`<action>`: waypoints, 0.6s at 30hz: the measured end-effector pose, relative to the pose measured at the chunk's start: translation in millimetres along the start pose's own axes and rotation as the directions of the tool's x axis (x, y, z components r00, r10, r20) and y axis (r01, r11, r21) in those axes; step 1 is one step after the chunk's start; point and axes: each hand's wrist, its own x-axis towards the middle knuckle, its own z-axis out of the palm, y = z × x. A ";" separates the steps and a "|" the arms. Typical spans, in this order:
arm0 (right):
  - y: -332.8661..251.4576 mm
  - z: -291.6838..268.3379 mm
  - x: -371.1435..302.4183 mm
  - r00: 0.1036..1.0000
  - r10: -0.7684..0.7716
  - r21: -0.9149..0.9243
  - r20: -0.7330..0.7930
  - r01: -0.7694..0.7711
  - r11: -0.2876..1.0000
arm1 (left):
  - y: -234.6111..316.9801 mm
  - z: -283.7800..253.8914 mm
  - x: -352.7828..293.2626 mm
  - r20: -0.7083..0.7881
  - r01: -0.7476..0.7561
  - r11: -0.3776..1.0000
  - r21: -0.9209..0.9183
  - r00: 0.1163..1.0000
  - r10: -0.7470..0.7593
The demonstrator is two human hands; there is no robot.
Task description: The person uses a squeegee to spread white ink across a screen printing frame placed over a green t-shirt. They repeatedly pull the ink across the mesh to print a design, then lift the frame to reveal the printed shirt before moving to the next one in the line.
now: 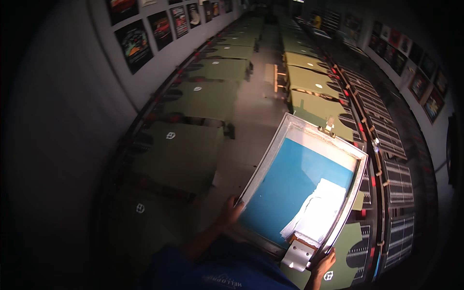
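Between my hands is a screen printing frame (267,166), tilted, with a pale metal rim and blue mesh. My left hand (232,212) is closed on its left side, some fingers hidden behind the rim. At the lower right corner, my right hand (327,261) grips the frame edge. A bright white patch (321,205) covers the right part of the mesh; whether it is ink or a sheet I cannot tell. Just below it sits a squeegee-like piece (298,253) with a metal plate and brown edge. A metal clamp (328,127) is fixed to the far rim.
Long printing tables run away on both sides of an aisle (261,96). Olive green fabric pieces (176,150) with small white prints lie along the left one, more green pieces (314,82) along the right. A rail (372,140) edges the right table. Framed pictures (133,46) hang on the walls.
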 end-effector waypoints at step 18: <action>72.7 543.9 -245.0 -0.090 0.110 -0.037 0.990 0.584 0.811 | -60.1 -235.4 -298.4 -0.852 0.327 0.788 -0.522 -0.153 -0.500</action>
